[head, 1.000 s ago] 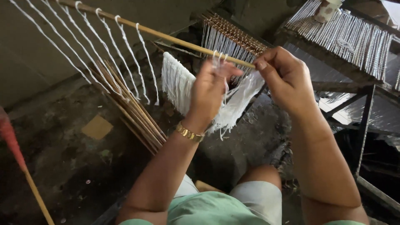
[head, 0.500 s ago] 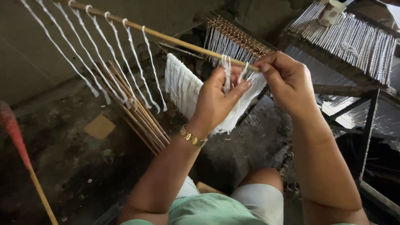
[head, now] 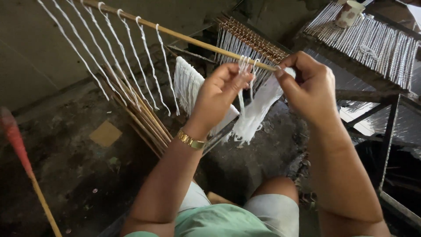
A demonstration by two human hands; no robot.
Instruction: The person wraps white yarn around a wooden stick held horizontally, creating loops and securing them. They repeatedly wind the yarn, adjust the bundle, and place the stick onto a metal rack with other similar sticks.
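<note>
The stick (head: 184, 37) runs from upper left down to the right, its near end pinched between the right hand's (head: 309, 87) thumb and fingers. White cords (head: 131, 57) are looped along its length, well apart from both hands. The left hand (head: 219, 94) sits just under the stick, fingers closed on a cord (head: 242, 70) looped over it, close beside the right hand's grip. A white fringe (head: 256, 116) hangs below, between the hands. A bundle of sticks (head: 140, 114) leans at left. A cup (head: 348, 13) stands on the rack (head: 377, 44) at upper right.
</note>
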